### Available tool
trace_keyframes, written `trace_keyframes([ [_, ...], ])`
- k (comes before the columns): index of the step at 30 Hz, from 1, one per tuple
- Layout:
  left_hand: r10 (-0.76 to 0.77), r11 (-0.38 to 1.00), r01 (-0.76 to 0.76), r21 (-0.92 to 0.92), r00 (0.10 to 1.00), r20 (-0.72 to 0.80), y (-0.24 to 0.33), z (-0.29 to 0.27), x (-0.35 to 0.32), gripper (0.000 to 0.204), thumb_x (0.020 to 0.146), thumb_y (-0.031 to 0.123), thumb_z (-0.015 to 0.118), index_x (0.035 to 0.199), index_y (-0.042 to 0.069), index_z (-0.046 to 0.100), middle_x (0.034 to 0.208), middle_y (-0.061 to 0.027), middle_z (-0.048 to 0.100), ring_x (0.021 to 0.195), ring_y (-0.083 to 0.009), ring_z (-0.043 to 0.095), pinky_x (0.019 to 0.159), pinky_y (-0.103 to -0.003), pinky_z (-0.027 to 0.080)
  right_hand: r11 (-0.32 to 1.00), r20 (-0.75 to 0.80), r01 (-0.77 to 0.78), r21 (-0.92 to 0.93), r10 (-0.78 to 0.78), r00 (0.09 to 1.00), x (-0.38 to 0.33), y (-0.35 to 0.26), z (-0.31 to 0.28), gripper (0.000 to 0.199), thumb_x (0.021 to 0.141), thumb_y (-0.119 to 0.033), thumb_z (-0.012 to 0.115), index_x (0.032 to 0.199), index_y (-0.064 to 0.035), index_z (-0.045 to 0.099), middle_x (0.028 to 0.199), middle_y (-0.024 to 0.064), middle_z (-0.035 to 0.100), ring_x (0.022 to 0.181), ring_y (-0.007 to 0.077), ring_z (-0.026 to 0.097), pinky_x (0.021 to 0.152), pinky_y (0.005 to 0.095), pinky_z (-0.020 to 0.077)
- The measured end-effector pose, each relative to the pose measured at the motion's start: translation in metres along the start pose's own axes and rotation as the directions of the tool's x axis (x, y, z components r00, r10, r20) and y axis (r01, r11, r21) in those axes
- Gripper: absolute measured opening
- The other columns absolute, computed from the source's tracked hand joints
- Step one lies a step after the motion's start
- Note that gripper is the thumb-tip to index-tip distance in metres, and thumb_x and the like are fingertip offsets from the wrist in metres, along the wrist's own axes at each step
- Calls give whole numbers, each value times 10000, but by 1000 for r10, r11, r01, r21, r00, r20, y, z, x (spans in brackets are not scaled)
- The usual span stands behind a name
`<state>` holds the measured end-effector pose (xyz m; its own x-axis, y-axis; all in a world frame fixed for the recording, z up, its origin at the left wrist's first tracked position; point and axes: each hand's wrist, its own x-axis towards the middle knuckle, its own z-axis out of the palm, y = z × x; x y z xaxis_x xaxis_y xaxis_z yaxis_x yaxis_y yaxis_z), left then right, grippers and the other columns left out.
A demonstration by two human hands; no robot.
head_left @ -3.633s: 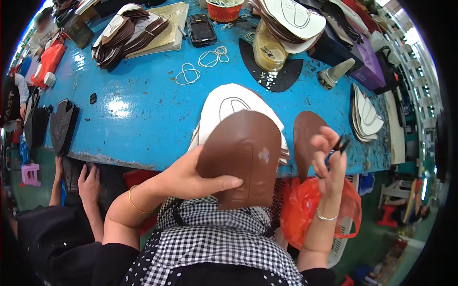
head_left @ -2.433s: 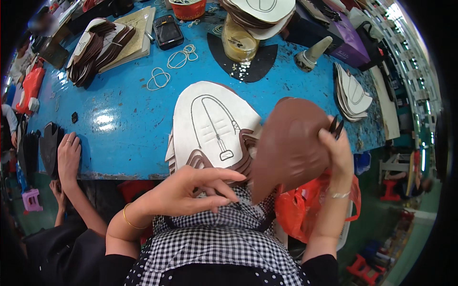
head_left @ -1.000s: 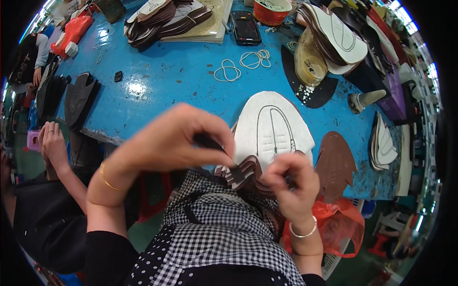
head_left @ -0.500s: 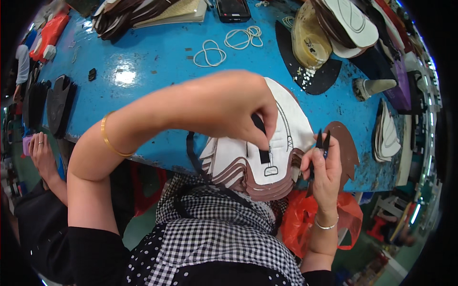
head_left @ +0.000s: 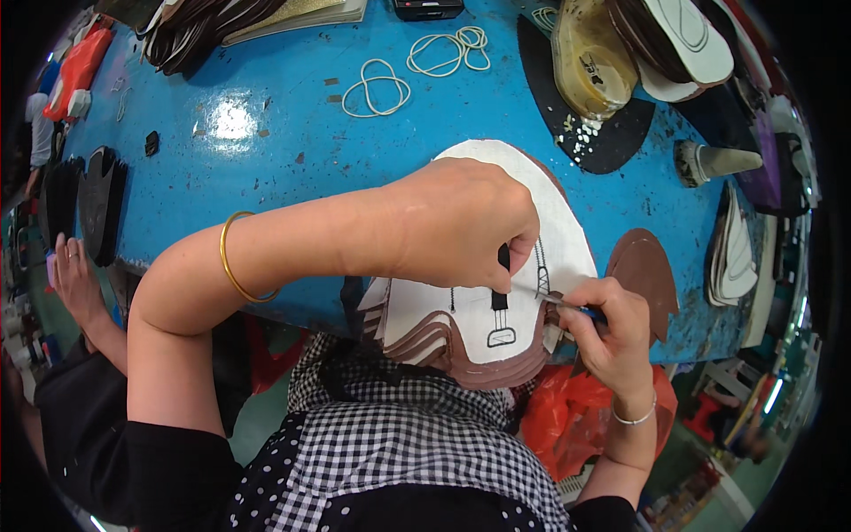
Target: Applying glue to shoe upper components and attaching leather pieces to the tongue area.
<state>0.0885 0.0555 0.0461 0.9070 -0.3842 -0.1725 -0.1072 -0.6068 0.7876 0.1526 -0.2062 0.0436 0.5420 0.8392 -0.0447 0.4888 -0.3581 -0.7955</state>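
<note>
A stack of shoe-upper pieces (head_left: 424,306), white on top with brown layers below, lies at the table's near edge with black stitching on the top piece. Over it, my left hand (head_left: 470,222) is closed, pinching a narrow black strip (head_left: 499,300) at the middle of the top piece. My right hand (head_left: 612,332) grips small pointed snips (head_left: 567,304), their thin tips directed left toward the strip, close to my left fingertips. Whether the tips touch the strip, I cannot tell. The left fingers hide part of the strip.
A brown rounded piece (head_left: 647,275) lies right of the stack. Further back are a yellowish container (head_left: 596,75), a grey cone-shaped object (head_left: 727,161) and white cord loops (head_left: 377,93). Black pieces (head_left: 99,204) and another person's hand (head_left: 78,279) are at left.
My right hand has moved left, bringing the snips from upright at the stack's right edge to pointing at the black strip. My left hand has shifted slightly right, still pinching the strip.
</note>
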Motion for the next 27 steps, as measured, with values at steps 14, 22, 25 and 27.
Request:
trace_keyframes([
  [14,23,999,-20,45,998,-65,0,4,-5,159,723,159,783,814,55,705,777,-135,712,767,-326,693,684,-420,531,917,365,362,-167,-284,887,35,-15,-17,165,742,-109,739,824,-91,597,670,59,525,613,247,586,518,365,443],
  [22,148,972,-98,213,962,-230,-13,-9,-12,160,740,155,765,832,41,699,758,-138,695,760,-346,683,668,-425,528,857,275,393,-332,-311,910,43,-15,-9,173,747,-101,727,812,-90,567,682,56,523,612,243,581,518,370,442],
  [25,146,979,-117,169,973,-176,-12,-10,-9,132,758,128,731,842,32,699,733,-139,679,735,-345,675,659,-424,525,806,201,405,-431,-351,914,52,-15,-1,158,754,-103,715,812,-98,569,678,48,517,605,233,578,506,368,438],
  [27,71,980,-45,194,989,-130,-6,-14,-9,118,764,111,709,848,28,698,710,-136,664,714,-342,667,649,-424,519,771,143,404,-493,-386,911,53,-15,-3,151,757,-106,710,809,-103,569,674,44,513,601,227,578,499,366,435],
])
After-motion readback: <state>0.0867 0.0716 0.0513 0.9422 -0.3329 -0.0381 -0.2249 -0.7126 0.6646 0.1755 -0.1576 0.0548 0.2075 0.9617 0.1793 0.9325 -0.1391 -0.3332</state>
